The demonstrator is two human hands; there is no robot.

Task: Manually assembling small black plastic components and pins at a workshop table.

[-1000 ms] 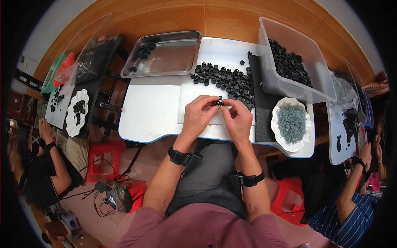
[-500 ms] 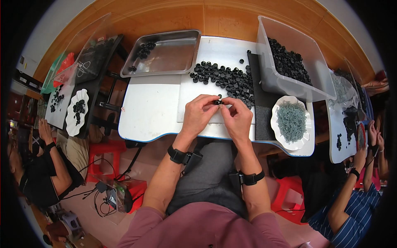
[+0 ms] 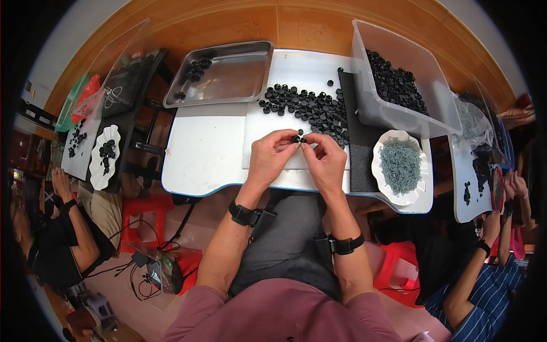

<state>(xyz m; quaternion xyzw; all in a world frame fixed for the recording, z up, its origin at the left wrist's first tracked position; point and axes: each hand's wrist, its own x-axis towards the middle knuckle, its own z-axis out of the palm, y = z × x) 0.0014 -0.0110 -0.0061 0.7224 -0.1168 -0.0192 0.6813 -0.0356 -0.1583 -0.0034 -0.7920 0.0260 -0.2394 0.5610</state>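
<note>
My left hand (image 3: 270, 155) and my right hand (image 3: 324, 161) meet over the near edge of the white tabletop, thumbs and forefingers pinched together. Between the fingertips sits a small black round piece (image 3: 297, 138), partly covered, so its exact form is hard to make out. One more black piece (image 3: 301, 131) shows just beyond the fingertips. Right past my hands spreads a loose heap of black round caps (image 3: 313, 107) on a white sheet (image 3: 256, 131).
A metal tray (image 3: 239, 74) with a few black caps stands far left. Far right, a translucent bin (image 3: 393, 117) holds many more. Nearer, a scalloped white plate (image 3: 378, 171) carries grey-green small pieces (image 3: 401, 165) beside a dark mat (image 3: 362, 154). Other people sit at tables on both sides.
My fingers have shifted slightly around the small black piece, and more of it shows between them. My hands stay in nearly the same spot.
</note>
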